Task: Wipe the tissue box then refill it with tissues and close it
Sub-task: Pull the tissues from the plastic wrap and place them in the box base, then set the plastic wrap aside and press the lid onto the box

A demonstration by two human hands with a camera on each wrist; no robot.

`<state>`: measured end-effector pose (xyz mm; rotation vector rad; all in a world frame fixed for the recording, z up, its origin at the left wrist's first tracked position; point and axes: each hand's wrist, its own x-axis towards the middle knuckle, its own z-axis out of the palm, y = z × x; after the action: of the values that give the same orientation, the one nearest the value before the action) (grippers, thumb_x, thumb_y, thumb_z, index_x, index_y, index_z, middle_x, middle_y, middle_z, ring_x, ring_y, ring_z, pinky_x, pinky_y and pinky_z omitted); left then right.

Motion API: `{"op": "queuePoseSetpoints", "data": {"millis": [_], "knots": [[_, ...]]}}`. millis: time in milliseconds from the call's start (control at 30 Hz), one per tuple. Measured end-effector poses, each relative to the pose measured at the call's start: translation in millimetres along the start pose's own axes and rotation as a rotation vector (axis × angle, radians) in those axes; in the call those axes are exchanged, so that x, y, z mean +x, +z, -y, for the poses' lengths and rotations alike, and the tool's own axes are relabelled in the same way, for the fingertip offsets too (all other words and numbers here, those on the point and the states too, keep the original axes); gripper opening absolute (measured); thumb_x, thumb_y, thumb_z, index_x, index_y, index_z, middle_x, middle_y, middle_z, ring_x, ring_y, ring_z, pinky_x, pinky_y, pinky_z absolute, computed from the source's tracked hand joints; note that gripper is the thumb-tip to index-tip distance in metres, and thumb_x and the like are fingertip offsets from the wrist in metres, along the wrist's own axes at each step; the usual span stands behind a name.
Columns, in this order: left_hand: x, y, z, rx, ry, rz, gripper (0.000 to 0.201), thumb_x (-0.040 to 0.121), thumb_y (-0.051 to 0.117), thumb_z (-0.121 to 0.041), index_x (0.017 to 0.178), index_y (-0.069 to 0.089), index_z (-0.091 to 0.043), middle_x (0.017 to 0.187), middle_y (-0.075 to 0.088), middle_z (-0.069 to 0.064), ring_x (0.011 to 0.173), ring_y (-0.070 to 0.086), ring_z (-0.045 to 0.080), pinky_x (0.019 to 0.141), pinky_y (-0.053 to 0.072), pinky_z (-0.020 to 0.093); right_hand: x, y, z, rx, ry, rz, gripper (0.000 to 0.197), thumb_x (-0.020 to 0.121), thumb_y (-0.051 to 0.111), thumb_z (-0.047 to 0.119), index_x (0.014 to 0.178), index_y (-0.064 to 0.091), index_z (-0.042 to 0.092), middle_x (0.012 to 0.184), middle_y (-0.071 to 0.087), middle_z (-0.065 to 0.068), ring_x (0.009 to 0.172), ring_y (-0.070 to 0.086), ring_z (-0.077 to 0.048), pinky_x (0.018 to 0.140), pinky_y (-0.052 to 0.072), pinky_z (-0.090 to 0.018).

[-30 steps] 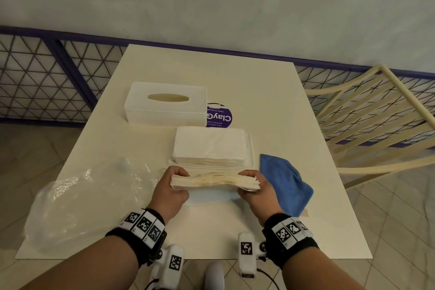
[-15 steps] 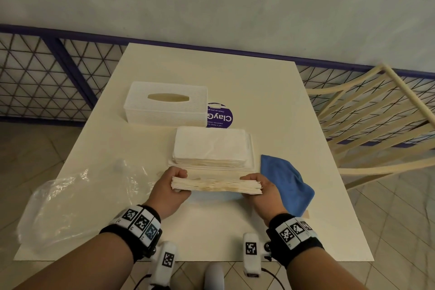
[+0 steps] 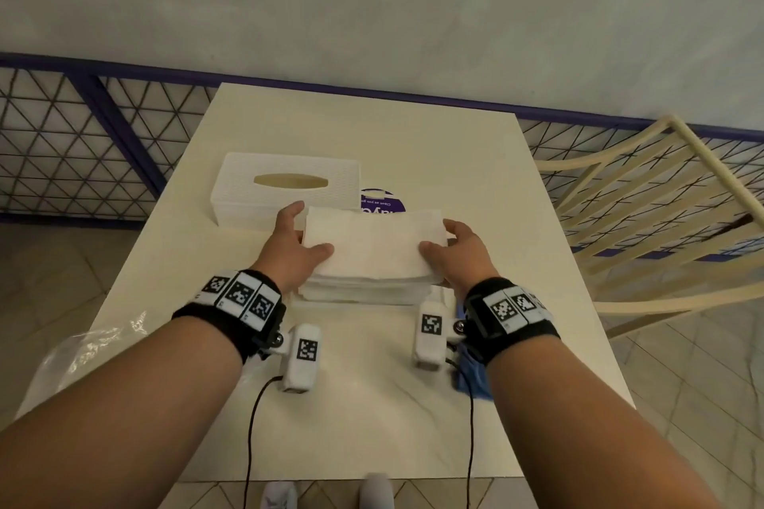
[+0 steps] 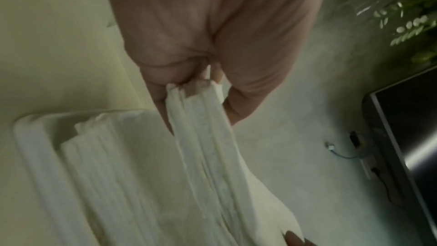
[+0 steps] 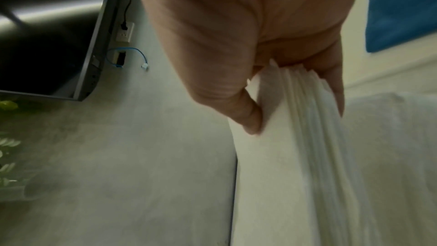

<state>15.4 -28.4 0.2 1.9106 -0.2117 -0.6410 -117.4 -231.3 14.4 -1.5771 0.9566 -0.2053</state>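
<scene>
The white tissue box (image 3: 285,186) with an oval slot stands at the back left of the table. Both my hands hold a flat bundle of white tissues (image 3: 372,248) just on top of the larger tissue stack (image 3: 364,295). My left hand (image 3: 299,231) grips the bundle's left end, thumb on top and fingers beneath. At the right end, my right hand (image 3: 444,240) grips it the same way. The left wrist view shows the bundle's edge (image 4: 208,137) pinched beside the stack (image 4: 106,156). In the right wrist view the thumb presses the bundle (image 5: 307,119).
A blue cloth (image 3: 471,380) lies under my right wrist, and a crumpled clear plastic bag (image 3: 82,351) sits at the table's left front. A purple round label (image 3: 382,205) peeks out behind the tissues. A cream slatted chair (image 3: 661,198) stands to the right.
Both hands carried the tissue bundle away from the table's front and over the larger stack, turning it from edge-on to flat.
</scene>
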Motion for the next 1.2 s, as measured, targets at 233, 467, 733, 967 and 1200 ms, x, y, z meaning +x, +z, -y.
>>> {"op": "queuePoseSetpoints", "data": {"millis": [233,467,733,967,1200], "knots": [[18,5,9,0.193,-0.017,-0.066,0.072,0.08,0.071,-0.02,0.14,0.031,-0.029,0.131,0.052,0.016,0.116,0.054,0.026,0.096,0.044,0.033,24,15,-3,-0.155,0.055,-0.023,0.063,0.08,0.067,0.016,0.137,0.042,0.014,0.098,0.06,-0.002,0.1,0.065,-0.031,0.083,0.057,-0.05],[14,4,12,0.46,0.132,-0.11,0.055,0.085,0.065,-0.021,0.135,0.044,-0.023,0.141,0.034,0.006,0.118,0.051,0.022,0.1,0.04,0.029,24,9,-6,-0.438,-0.033,-0.123,0.058,0.081,0.064,0.017,0.136,0.046,0.015,0.134,0.053,-0.01,0.115,0.057,-0.024,0.087,0.044,-0.028],[-28,-23,4,0.553,0.303,-0.094,0.033,0.085,0.064,-0.024,0.118,0.057,-0.026,0.13,0.043,-0.004,0.116,0.049,0.014,0.1,0.036,0.026,-10,13,-11,-0.372,-0.14,-0.124,0.036,0.084,0.061,0.019,0.12,0.058,0.021,0.124,0.054,-0.001,0.1,0.057,-0.015,0.086,0.046,-0.027],[-67,-110,31,0.639,0.165,-0.223,0.03,0.085,0.065,-0.026,0.114,0.06,-0.028,0.13,0.047,0.0,0.109,0.053,0.02,0.098,0.04,0.037,-52,56,-22,-0.38,-0.207,0.04,0.023,0.084,0.063,0.019,0.107,0.064,0.02,0.109,0.059,0.002,0.083,0.058,-0.012,0.08,0.05,-0.027],[-51,-162,81,0.761,-0.103,-0.186,0.033,0.086,0.063,-0.026,0.118,0.059,-0.023,0.135,0.047,0.011,0.12,0.048,0.028,0.102,0.039,0.038,-97,130,-17,-0.588,-0.226,0.467,0.014,0.084,0.062,0.021,0.095,0.067,0.014,0.088,0.063,0.004,0.084,0.058,-0.013,0.075,0.044,-0.023]]}}
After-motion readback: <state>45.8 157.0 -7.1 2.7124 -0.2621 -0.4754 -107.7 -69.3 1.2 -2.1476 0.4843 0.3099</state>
